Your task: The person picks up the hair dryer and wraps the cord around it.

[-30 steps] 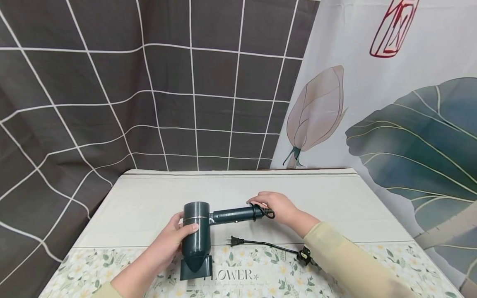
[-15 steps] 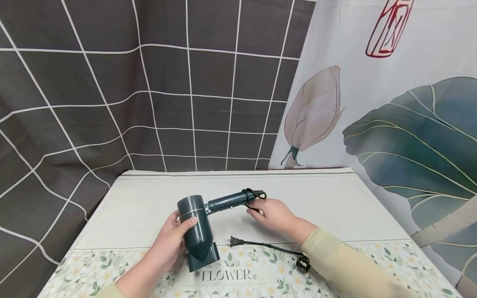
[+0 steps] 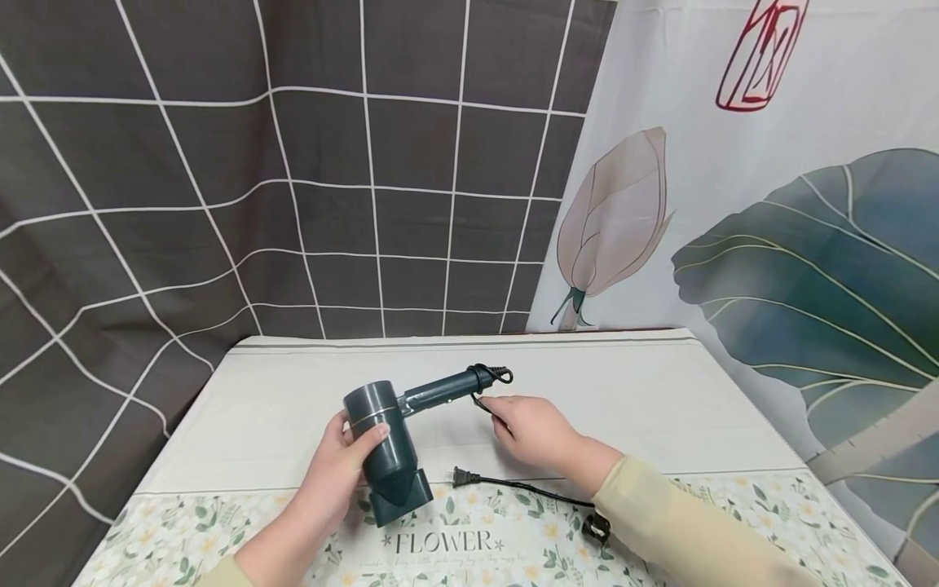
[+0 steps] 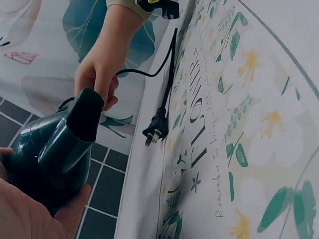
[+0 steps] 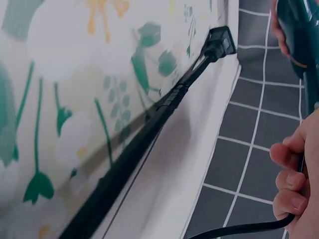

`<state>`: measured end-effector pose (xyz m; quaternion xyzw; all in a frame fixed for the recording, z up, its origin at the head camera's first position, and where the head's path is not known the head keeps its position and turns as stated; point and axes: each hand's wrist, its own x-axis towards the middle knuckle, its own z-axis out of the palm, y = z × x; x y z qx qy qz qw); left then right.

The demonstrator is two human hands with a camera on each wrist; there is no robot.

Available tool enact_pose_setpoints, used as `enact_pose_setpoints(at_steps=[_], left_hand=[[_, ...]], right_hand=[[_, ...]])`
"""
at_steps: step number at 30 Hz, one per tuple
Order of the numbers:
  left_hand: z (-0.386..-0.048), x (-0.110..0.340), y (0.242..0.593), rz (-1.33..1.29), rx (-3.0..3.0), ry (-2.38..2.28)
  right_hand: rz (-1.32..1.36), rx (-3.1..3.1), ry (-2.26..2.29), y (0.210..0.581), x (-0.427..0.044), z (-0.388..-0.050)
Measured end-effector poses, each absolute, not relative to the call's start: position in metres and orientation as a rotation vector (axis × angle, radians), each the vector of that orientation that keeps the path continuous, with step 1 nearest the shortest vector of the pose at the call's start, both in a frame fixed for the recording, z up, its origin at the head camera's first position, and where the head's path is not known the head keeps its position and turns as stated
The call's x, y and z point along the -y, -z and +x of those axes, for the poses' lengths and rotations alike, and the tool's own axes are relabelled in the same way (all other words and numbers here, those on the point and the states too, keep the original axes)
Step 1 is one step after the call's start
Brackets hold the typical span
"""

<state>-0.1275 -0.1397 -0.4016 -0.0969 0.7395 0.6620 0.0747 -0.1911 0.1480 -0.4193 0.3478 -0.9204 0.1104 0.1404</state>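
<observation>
A dark green hair dryer (image 3: pixel 396 456) is held above the table, its handle slanting up to the right and its flat nozzle pointing down toward the front. My left hand (image 3: pixel 332 473) grips the barrel, thumb across the front. Black cord is looped round the handle's end. Just below that end, my right hand (image 3: pixel 539 432) holds the cord, its fingers curled round it in the right wrist view, where the cord (image 5: pixel 249 227) runs out below the fist. The plug (image 3: pixel 465 476) lies on the table, prongs to the left. In the left wrist view the nozzle (image 4: pixel 65 144) hides part of the right hand.
A white and floral cloth (image 3: pixel 308 383) printed FLOWER covers the table. A bundled bit of cord (image 3: pixel 596 528) sits by the right sleeve. Behind hang a dark grid-patterned curtain (image 3: pixel 411 147) and a white curtain with a leaf print (image 3: pixel 822 277).
The hair dryer has tilted, its handle end rising and shifting left. My right hand has moved from the handle's end to below it and now holds the cord. The plug lies still.
</observation>
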Motion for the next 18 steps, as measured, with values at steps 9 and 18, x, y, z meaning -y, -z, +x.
enact_pose_setpoints(at_steps=[9,18], left_hand=[[-0.129,0.142,0.399,-0.33,-2.255,-1.946],[-0.129,0.143,0.396,-0.331,-2.285,-1.899]], right_hand=[[0.998,2.413,-0.258,0.411,-0.145,-0.185],[1.003,2.309,-0.237,0.405,-0.145,-0.185]])
